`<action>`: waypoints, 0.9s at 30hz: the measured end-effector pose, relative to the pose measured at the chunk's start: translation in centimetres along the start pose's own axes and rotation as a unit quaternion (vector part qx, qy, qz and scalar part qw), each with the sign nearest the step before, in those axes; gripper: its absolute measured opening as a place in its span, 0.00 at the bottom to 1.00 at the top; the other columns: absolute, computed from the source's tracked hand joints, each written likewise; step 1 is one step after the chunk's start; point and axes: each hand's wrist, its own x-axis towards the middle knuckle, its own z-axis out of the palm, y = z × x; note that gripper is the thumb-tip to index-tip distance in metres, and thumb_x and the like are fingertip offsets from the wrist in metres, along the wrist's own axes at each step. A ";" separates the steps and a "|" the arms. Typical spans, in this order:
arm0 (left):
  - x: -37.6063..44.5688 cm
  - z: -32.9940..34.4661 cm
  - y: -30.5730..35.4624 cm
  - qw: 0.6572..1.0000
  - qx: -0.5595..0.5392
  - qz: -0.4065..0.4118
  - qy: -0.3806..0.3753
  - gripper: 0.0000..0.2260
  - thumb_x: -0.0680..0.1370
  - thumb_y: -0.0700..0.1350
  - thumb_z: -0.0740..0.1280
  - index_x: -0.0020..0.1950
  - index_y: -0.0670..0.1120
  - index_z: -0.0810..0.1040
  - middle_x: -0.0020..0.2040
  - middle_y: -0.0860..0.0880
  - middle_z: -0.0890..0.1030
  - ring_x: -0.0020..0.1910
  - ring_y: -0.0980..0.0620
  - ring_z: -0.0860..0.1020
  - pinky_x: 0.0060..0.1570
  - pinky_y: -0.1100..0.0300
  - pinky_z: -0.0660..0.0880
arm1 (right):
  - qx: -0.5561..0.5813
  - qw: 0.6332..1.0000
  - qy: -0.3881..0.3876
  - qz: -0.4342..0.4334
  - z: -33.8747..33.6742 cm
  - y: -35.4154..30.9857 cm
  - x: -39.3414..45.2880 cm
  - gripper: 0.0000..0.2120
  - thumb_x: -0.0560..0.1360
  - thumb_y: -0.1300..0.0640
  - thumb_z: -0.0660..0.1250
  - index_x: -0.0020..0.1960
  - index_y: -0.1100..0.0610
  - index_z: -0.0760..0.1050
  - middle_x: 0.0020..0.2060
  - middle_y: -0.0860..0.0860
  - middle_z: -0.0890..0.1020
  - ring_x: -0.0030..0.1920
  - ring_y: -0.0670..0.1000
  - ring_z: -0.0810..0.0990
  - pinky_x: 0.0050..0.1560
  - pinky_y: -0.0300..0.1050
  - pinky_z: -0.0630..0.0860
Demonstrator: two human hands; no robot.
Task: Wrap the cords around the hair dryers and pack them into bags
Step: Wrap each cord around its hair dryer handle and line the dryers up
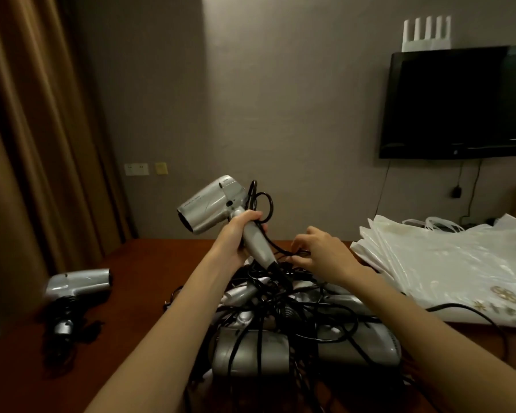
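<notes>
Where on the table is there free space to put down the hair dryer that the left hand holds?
Bare wood lies between the lone dryer at the left and the tangled pile, and also behind the pile toward the wall. The right side is covered by white bags. The left hand holds the raised dryer.

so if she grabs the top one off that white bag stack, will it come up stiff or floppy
Probably floppy: the white bags look like thin glossy plastic with wrinkles, so one should sag and drape. Likely slippery too, since the shiny sheets lie fanned at the left edge and neighbours may slide along. It looks very light.
</notes>
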 end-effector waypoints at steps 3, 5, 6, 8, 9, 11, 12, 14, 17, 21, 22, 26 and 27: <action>-0.5 -0.8 0.4 1.000 0.019 0.006 0.011 0.12 0.75 0.41 0.70 0.56 0.41 0.74 0.37 0.47 0.79 0.29 0.56 0.80 0.27 0.63 0.76 | 0.001 1.000 0.011 -0.011 0.7 -0.7 0.5 0.14 0.75 0.47 0.68 0.54 0.54 0.82 0.48 0.50 0.74 0.44 0.52 0.79 0.46 0.47 0.78; -0.8 -1.5 0.8 0.999 0.029 0.016 0.021 0.10 0.75 0.41 0.70 0.54 0.42 0.75 0.36 0.48 0.80 0.31 0.55 0.79 0.30 0.61 0.76 | -0.009 1.000 0.000 -0.010 1.2 -0.5 0.7 0.12 0.75 0.50 0.70 0.55 0.55 0.82 0.50 0.51 0.74 0.45 0.54 0.80 0.49 0.48 0.79; -0.9 -1.9 1.0 0.999 0.038 0.021 0.028 0.09 0.75 0.42 0.71 0.53 0.42 0.76 0.35 0.48 0.81 0.32 0.54 0.80 0.34 0.59 0.77 | -0.015 1.000 -0.001 -0.008 1.4 -0.3 0.9 0.12 0.75 0.51 0.70 0.55 0.55 0.83 0.50 0.51 0.74 0.46 0.54 0.80 0.49 0.48 0.79; -1.0 -2.9 1.2 0.996 0.064 0.039 0.052 0.12 0.73 0.46 0.73 0.52 0.43 0.77 0.40 0.48 0.84 0.40 0.51 0.80 0.46 0.53 0.79 | -0.018 1.000 0.004 -0.014 1.4 -0.3 1.4 0.11 0.74 0.52 0.71 0.54 0.55 0.83 0.47 0.49 0.72 0.46 0.53 0.79 0.48 0.44 0.77; -1.0 -3.3 1.2 0.994 0.071 0.045 0.065 0.17 0.71 0.48 0.75 0.55 0.43 0.77 0.46 0.46 0.84 0.45 0.49 0.81 0.53 0.51 0.78 | -0.011 1.000 0.005 -0.025 1.2 -0.5 1.7 0.10 0.74 0.52 0.71 0.53 0.56 0.84 0.45 0.49 0.72 0.46 0.52 0.77 0.48 0.43 0.75; -0.9 -4.0 1.0 0.994 0.073 0.054 0.068 0.19 0.70 0.50 0.76 0.56 0.43 0.77 0.54 0.44 0.84 0.54 0.45 0.80 0.62 0.47 0.75 | 0.026 0.998 -0.003 -0.053 0.4 -1.0 2.4 0.09 0.74 0.54 0.71 0.51 0.57 0.84 0.41 0.48 0.74 0.44 0.48 0.73 0.49 0.44 0.74; -0.9 -4.0 0.8 0.994 0.072 0.057 0.059 0.16 0.71 0.49 0.75 0.54 0.43 0.79 0.53 0.45 0.84 0.55 0.45 0.80 0.63 0.47 0.74 | 0.052 0.997 -0.005 -0.064 0.0 -1.3 2.7 0.08 0.74 0.55 0.71 0.50 0.57 0.85 0.41 0.50 0.76 0.43 0.47 0.74 0.49 0.45 0.74; -1.0 -3.8 0.6 0.996 0.059 0.064 0.036 0.15 0.72 0.49 0.74 0.53 0.42 0.80 0.49 0.47 0.86 0.54 0.45 0.80 0.61 0.48 0.76 | 0.099 0.993 -0.004 -0.067 -0.5 -1.5 3.2 0.07 0.74 0.55 0.71 0.49 0.56 0.85 0.44 0.51 0.79 0.42 0.46 0.76 0.44 0.38 0.74; -1.2 -2.9 0.7 0.997 0.025 0.071 0.014 0.29 0.65 0.52 0.76 0.61 0.39 0.78 0.51 0.45 0.85 0.52 0.48 0.83 0.54 0.52 0.77 | 0.176 0.982 0.030 -0.054 -1.2 -1.5 3.5 0.07 0.74 0.56 0.71 0.49 0.58 0.85 0.44 0.47 0.81 0.40 0.40 0.78 0.39 0.26 0.69; -1.3 -2.3 0.8 0.997 -0.016 0.074 -0.009 0.27 0.64 0.50 0.75 0.60 0.41 0.77 0.48 0.46 0.86 0.54 0.49 0.83 0.52 0.55 0.77 | 0.231 0.965 0.099 -0.067 -3.1 -1.8 3.6 0.08 0.74 0.56 0.71 0.50 0.58 0.84 0.42 0.45 0.81 0.43 0.35 0.77 0.45 0.24 0.70; -1.4 -2.2 0.8 0.997 -0.029 0.076 -0.015 0.29 0.65 0.50 0.75 0.62 0.41 0.76 0.49 0.46 0.86 0.54 0.49 0.83 0.50 0.56 0.77 | 0.237 0.963 0.111 -0.071 -3.6 -2.0 3.7 0.08 0.74 0.55 0.71 0.50 0.58 0.84 0.42 0.45 0.81 0.44 0.35 0.77 0.47 0.25 0.70; -1.7 -1.9 0.9 0.995 -0.051 0.079 -0.040 0.34 0.65 0.50 0.74 0.68 0.40 0.71 0.55 0.44 0.84 0.51 0.50 0.84 0.43 0.58 0.80 | 0.278 0.946 0.152 -0.073 -5.0 -2.6 4.5 0.09 0.74 0.55 0.71 0.51 0.58 0.84 0.44 0.47 0.83 0.46 0.42 0.80 0.49 0.36 0.76; -1.8 -1.7 1.0 0.994 -0.050 0.081 -0.047 0.34 0.65 0.50 0.73 0.68 0.40 0.70 0.56 0.43 0.83 0.52 0.49 0.84 0.44 0.57 0.80 | 0.300 0.940 0.147 -0.074 -5.4 -2.9 4.7 0.09 0.74 0.56 0.71 0.51 0.59 0.83 0.44 0.49 0.84 0.46 0.43 0.81 0.50 0.37 0.78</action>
